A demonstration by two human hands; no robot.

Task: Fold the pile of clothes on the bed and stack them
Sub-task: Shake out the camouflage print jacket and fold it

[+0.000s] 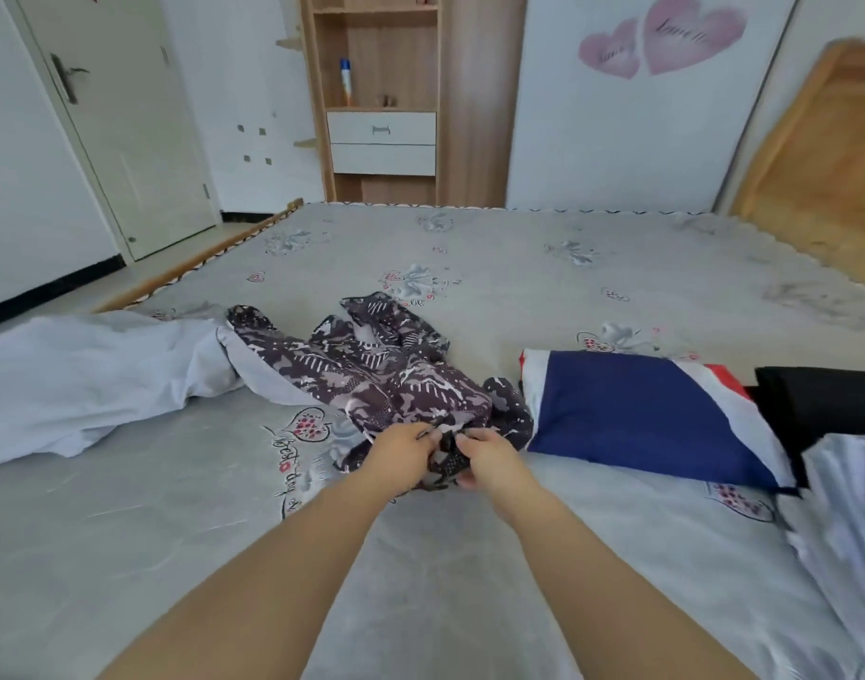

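Hands first: your left hand point(402, 456) and your right hand point(489, 458) sit close together, fingers curled, each pinching the near edge of the patterned garment point(371, 370). The cloth bunches dark between your fingertips. That garment is dark purple-brown with pale dashes and blotches, crumpled, running away from your hands up and to the left across the grey printed bed sheet point(518, 267). Its far end lies over a white garment point(91, 375), which spreads well to the left of your left hand. Just right of your right hand lies a folded navy item with white and red edging point(636, 414); beyond it, a black item point(823, 400) and a striped pale cloth point(847, 507).
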